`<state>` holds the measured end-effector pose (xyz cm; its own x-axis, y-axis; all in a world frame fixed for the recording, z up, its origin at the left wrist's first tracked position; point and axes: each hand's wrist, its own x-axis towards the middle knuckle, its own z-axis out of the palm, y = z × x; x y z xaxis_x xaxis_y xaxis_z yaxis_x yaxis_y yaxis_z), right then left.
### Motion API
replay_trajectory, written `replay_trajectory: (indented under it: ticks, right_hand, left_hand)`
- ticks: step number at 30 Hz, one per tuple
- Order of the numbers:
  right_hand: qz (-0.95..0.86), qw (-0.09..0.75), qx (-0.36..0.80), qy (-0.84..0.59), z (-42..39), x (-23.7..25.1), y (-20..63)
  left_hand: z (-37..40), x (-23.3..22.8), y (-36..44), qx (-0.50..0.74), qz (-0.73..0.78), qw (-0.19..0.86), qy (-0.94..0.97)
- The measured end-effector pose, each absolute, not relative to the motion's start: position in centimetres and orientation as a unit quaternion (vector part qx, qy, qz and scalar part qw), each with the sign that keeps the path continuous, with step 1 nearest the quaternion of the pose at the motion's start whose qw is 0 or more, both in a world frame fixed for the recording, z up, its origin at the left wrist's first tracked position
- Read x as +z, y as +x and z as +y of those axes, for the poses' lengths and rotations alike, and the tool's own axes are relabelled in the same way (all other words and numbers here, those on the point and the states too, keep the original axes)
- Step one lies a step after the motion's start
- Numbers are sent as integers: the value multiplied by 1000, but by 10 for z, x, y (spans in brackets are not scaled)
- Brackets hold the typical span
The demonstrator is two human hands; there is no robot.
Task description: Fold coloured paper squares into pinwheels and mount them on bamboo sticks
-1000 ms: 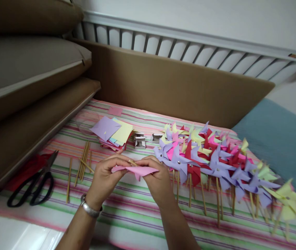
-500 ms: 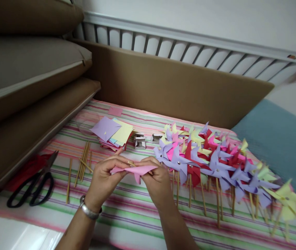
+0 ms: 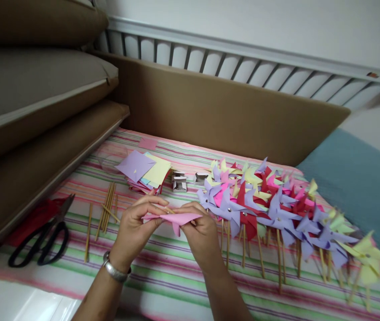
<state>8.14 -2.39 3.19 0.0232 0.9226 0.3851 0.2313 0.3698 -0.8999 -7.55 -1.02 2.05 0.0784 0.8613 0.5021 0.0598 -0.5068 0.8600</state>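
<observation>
A pink paper pinwheel [image 3: 180,218] is held between my two hands, its blades seen nearly edge-on. My left hand [image 3: 139,218], with a silver bracelet at the wrist, pinches its left side between thumb and fingers. The right side is gripped by my right hand [image 3: 198,227]. Behind the paper, the end of a thin wooden stick [image 3: 168,210] shows between the fingers; most of it is hidden. Just beyond my hands lies a stack of coloured paper squares [image 3: 136,165], purple and yellow on top.
Finished pinwheels [image 3: 278,216] in several colours crowd the right side of the striped cloth [image 3: 163,285]. Two small open boxes [image 3: 179,182] sit beyond my hands. At left lie loose wooden sticks [image 3: 108,207] and black-handled scissors [image 3: 47,236]. A brown board [image 3: 210,107] stands at the back.
My fingers have shifted very slightly around the pinwheel, the left fingers rising a little. Everything else stays practically in place.
</observation>
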Motion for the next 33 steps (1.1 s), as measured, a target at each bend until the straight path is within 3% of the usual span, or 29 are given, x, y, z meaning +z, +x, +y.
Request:
replay_trajectory:
  ticks: [33]
  right_hand:
    - [-577,555,354,-484,-25,26,74]
  left_hand:
    - [-12,24,-76,594,355,287,663]
